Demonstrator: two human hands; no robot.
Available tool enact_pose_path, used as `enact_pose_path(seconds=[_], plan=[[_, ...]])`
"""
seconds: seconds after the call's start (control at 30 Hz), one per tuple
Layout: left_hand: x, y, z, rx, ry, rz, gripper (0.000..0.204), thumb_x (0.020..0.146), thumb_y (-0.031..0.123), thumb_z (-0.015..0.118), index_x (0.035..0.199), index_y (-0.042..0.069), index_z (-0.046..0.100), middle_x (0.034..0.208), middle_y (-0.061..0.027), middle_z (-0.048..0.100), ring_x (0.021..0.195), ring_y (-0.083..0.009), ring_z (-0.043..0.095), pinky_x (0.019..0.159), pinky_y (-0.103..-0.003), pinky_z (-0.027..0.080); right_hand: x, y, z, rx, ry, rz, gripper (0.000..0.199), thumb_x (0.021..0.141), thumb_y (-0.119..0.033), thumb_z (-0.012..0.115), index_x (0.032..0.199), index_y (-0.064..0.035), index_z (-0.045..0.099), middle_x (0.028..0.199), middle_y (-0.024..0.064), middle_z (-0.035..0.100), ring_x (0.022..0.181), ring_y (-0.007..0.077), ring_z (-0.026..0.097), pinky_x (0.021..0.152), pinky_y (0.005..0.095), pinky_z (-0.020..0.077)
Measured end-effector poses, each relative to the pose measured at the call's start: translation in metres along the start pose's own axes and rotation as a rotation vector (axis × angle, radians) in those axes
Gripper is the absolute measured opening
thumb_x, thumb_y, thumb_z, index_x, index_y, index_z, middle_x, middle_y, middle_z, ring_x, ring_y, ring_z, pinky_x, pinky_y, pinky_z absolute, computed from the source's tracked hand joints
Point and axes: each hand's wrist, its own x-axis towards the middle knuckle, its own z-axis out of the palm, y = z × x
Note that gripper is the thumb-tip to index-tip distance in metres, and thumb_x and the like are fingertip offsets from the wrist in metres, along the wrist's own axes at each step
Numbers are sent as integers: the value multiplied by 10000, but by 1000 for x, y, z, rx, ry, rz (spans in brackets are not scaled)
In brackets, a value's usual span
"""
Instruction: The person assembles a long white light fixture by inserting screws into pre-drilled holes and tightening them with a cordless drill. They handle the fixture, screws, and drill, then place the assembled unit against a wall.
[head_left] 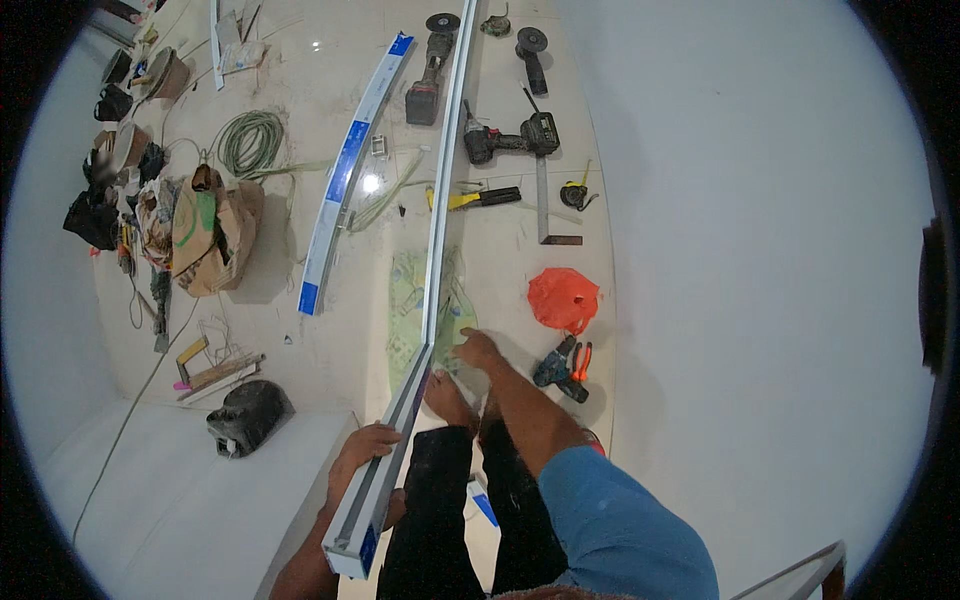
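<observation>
My left hand [372, 443] is closed around a white metal channel [362, 505] that slants up towards me beside my left leg. Blue film shows at its near end. At its far end it meets a long white metal rail [446, 170] at an angle, and the rail runs away across the floor. Close to that corner, on the right, my right hand [477, 350] has its index finger stretched out over a green patterned mat [407, 290]. Its other fingers are partly hidden, and nothing shows in its grip. My bare foot [450, 400] is just below it.
Right of the rail lie a cordless drill [495, 138], a try square [543, 200], a tape measure [575, 195], an orange bag [563, 298] and pliers [582, 362]. To the left are a blue-filmed strip [345, 170], coiled hose [250, 143] and a paper bag [215, 235]. A wall [740, 250] bounds the right.
</observation>
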Motion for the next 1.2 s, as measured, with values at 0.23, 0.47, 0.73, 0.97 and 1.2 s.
enact_pose_path(seconds=[0.23, 0.47, 0.73, 0.97, 1.2], plan=[[-19, -35, 11, 56, 118, -38, 504, 853, 411, 816, 1143, 44, 627, 1150, -222, 732, 1161, -411, 671, 1057, -591, 494, 48, -19, 60, -231, -72, -12, 986, 870, -384, 820, 1642, -47, 307, 1582, 322, 429, 1455, 548, 408, 1127, 541, 482], [9, -58, -4, -37, -34, 46, 509, 871, 406, 838, 1147, 23, 650, 1144, -268, 739, 1154, -449, 677, 1054, -648, 495, 45, 15, 21, -486, 287, -35, 406, 1020, -253, 601, 1354, -22, 588, 1296, 229, 609, 1199, 391, 624, 983, 531, 551], [-18, -86, -21, -84, -98, 85, 409, 900, 363, 796, 1104, 35, 662, 1159, -278, 733, 1128, -467, 693, 1060, -643, 498, 155, -5, -97, -497, 562, -145, 368, 925, -144, 596, 1263, -13, 659, 1187, 186, 677, 1156, 393, 653, 944, 521, 553], [-17, -48, 0, -76, 52, -67, 404, 843, 313, 863, 1064, 65, 634, 1105, -243, 735, 1119, -430, 703, 1082, -650, 498, 248, -53, -182, -770, 526, -221, 347, 968, -168, 602, 1278, -47, 701, 1303, 168, 620, 1191, 325, 605, 1057, 578, 466], [-12, -13, 7, -84, -37, -230, 530, 727, 161, 925, 1148, 143, 603, 1247, -165, 679, 1280, -365, 629, 1184, -672, 422, 226, 7, -202, -945, 626, -186, 269, 952, -221, 646, 1105, -31, 760, 1142, 119, 655, 1086, 289, 641, 830, 478, 583]])
